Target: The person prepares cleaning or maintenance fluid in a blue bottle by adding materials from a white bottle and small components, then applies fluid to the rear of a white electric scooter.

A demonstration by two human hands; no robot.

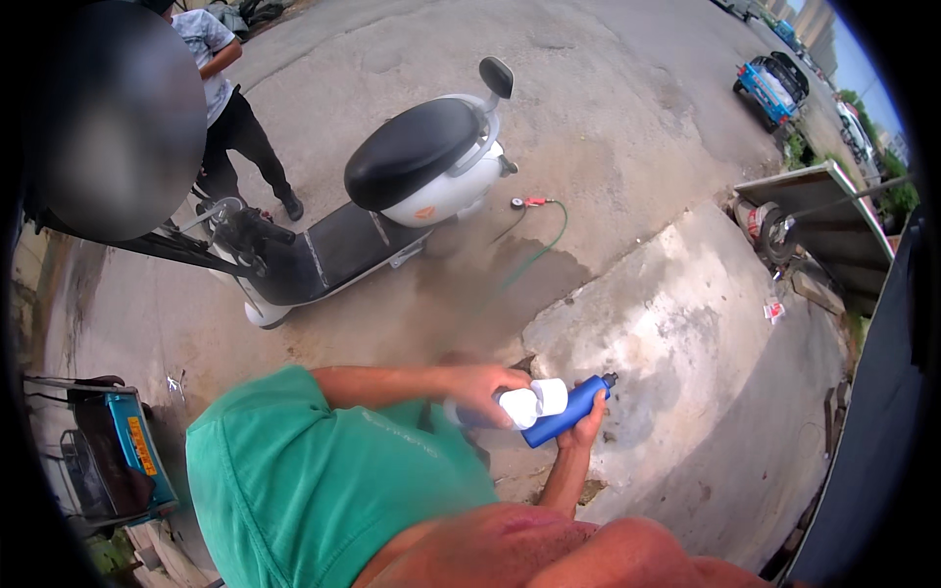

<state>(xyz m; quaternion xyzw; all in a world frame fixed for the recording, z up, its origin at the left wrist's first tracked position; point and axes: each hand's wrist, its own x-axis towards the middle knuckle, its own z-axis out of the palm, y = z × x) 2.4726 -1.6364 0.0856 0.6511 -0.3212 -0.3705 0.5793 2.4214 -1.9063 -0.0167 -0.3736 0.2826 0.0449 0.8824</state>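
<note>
My left hand [484, 390], fingers curled, grips a bottle with a white flip-top cap [520, 407]; most of its body is hidden behind the hand and sleeve. The cap's white lid [551, 396] appears to stand open, close to a blue bottle [563, 416]. My right hand [587, 425] is wrapped around that blue bottle, which lies tilted with its black nozzle [610, 379] pointing up and to the right. The two bottles overlap in view, and I cannot tell whether they touch. Both hands are in front of my green shirt.
A white scooter [446, 201] with a black seat stands ahead, a person [235, 127] beside it. A green hose [551, 250] with a red-handled gauge [529, 202] lies near a damp patch. Blue carts stand at far right [770, 90] and left [142, 441]. A pale concrete slab [676, 323] is at right.
</note>
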